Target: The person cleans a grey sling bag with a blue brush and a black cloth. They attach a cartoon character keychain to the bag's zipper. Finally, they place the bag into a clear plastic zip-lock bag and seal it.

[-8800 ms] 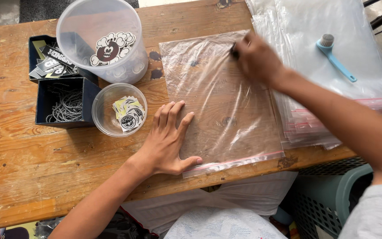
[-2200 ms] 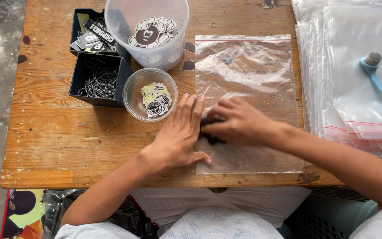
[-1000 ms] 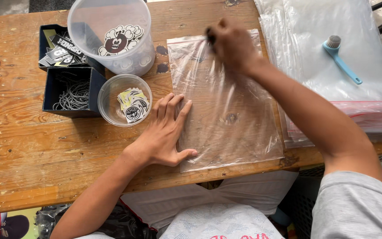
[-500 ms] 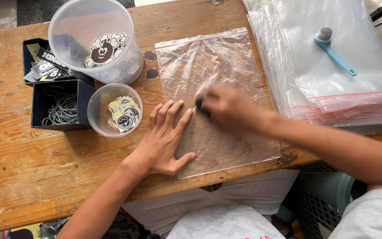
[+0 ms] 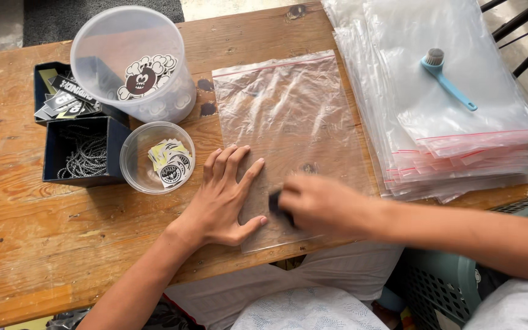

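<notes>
A clear zip bag [image 5: 288,122] with a red seal line lies flat on the wooden table [image 5: 25,244]. My left hand [image 5: 221,198] presses flat, fingers spread, on the bag's near left corner. My right hand [image 5: 322,205], blurred by motion, is closed around a small dark object [image 5: 274,201] that rests on the bag close to the left thumb. What the dark object is I cannot tell.
A stack of clear zip bags [image 5: 447,110] lies at the right with a blue brush [image 5: 447,76] on top. At the left stand a large clear tub [image 5: 132,61] of round stickers, a small clear cup [image 5: 157,157] of stickers, and a dark box [image 5: 74,131] holding chains and cards.
My right hand has swept the dark object from the bag's far edge down to its near edge. The left hand has stayed pressed on the bag.
</notes>
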